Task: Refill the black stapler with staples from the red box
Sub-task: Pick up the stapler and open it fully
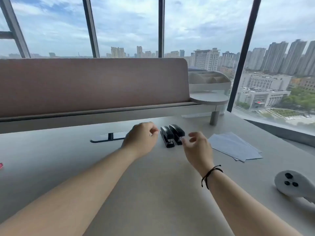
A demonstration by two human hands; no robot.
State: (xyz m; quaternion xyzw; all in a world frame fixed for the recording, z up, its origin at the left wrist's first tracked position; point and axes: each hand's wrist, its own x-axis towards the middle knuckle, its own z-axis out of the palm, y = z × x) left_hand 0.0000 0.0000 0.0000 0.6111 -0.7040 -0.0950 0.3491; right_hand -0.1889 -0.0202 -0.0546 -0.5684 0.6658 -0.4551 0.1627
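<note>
Two black staplers lie side by side on the grey desk (153,184), the left stapler (166,136) and the right stapler (177,133), both closed. My left hand (141,139) hovers just left of them, fingers curled loosely, holding nothing. My right hand (197,147) is just right of the staplers, fingers apart and empty, a black cord on its wrist. A sliver of something red (1,165) shows at the far left edge of the desk; I cannot tell whether it is the red box.
Several sheets of white paper (235,145) lie to the right. A white controller (293,184) rests at the right front. A cable slot (109,137) sits behind my left hand. A pink partition (92,84) and a white organiser (209,80) stand at the back.
</note>
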